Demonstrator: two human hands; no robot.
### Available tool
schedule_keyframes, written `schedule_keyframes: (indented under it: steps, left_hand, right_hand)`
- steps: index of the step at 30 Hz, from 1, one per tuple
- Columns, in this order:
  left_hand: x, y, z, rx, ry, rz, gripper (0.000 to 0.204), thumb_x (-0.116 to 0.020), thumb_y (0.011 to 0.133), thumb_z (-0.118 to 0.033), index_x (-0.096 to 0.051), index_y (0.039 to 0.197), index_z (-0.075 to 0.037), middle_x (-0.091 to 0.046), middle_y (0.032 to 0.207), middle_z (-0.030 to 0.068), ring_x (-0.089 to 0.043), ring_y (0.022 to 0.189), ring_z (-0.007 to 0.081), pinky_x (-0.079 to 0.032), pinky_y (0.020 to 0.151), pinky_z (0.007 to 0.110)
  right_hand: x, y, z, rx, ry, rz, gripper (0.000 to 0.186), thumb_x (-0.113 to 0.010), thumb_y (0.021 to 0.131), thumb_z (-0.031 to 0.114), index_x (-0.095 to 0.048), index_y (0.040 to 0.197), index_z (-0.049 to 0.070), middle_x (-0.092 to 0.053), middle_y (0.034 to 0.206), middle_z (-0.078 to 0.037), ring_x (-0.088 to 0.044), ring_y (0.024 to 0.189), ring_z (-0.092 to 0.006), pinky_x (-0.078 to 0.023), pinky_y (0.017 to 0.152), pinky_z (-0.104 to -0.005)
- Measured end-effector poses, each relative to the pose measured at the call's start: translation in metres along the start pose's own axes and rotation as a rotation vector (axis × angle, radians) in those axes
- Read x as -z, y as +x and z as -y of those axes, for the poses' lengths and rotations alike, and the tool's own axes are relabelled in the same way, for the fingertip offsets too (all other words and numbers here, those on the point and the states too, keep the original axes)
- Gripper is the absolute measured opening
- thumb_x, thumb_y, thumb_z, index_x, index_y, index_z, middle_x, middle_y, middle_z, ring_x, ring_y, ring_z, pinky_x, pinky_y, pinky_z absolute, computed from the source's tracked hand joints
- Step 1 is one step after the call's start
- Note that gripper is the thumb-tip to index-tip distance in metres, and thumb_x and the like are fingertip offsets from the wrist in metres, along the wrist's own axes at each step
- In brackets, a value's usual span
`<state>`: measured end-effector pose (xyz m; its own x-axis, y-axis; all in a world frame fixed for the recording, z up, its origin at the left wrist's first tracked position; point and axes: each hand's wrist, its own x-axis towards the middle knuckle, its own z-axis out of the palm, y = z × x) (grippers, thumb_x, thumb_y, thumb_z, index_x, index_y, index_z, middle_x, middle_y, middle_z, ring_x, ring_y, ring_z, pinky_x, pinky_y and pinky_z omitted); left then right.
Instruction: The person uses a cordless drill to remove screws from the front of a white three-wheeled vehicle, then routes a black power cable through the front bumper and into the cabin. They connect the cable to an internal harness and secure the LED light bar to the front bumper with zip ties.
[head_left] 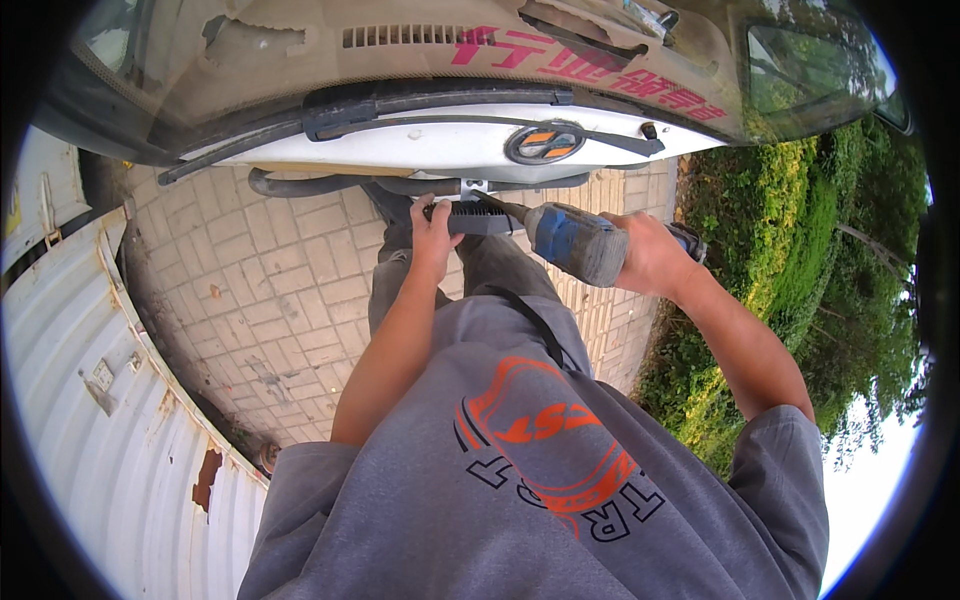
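Observation:
My left hand (433, 238) is closed on the near end of a black finned housing (482, 218), held level under the vehicle's front. In my right hand (652, 258) is a blue and black cordless drill (580, 243), its grip mostly hidden by my fingers. The drill's thin bit points left, toward a small silver bracket (474, 188) on the dark bumper tube (410, 186). The bit's tip is close to the bracket and the housing; whether it touches a screw is too small to tell.
The white vehicle front (440, 138) with a wiper (480, 116) and windscreen spans the top. A rusty white corrugated metal panel (130, 400) stands at the left. Green hedges (800, 230) line the right. Paving bricks (270, 300) lie below, around my legs.

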<state>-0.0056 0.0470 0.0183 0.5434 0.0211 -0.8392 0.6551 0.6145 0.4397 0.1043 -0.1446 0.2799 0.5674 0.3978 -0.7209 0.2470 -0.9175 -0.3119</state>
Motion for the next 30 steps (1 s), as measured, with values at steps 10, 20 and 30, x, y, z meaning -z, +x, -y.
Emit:
schedule_keyframes:
  steps: [10,20,30]
  left_hand:
    - [0.002,0.001,-0.007,0.046,0.049,-0.002,0.062,-0.059,0.093,-0.041,-0.032,0.141,-0.013,-0.042,0.134,0.0140,-0.049,0.116,0.0244,-0.050,0.093,0.047]
    - [0.030,-0.021,-0.046,-0.777,1.254,0.200,0.072,-0.079,0.074,-0.029,-0.047,0.131,0.000,-0.049,0.129,0.0202,-0.046,0.123,0.0364,-0.037,0.106,0.043]
    - [-0.034,-0.011,-0.041,-0.815,2.030,0.335,0.066,-0.081,0.071,-0.026,-0.051,0.126,-0.004,-0.058,0.122,0.0133,-0.056,0.114,0.0328,-0.045,0.097,0.044]
  right_hand:
    - [0.017,0.003,0.007,0.007,-0.123,-0.008,0.045,-0.067,0.065,0.013,-0.065,0.109,0.003,-0.067,0.084,-0.023,-0.064,0.084,-0.0401,-0.051,0.076,-0.0477]
    - [0.011,-0.064,-0.008,0.007,0.216,-0.285,0.038,-0.068,0.066,0.013,-0.067,0.102,0.002,-0.065,0.086,-0.024,-0.061,0.085,-0.0424,-0.050,0.073,-0.0465]
    - [-0.171,-0.199,-0.053,-0.379,0.872,-0.750,0.031,-0.075,0.075,0.006,-0.064,0.103,0.002,-0.068,0.091,-0.006,-0.063,0.084,-0.0169,-0.051,0.079,-0.0325]
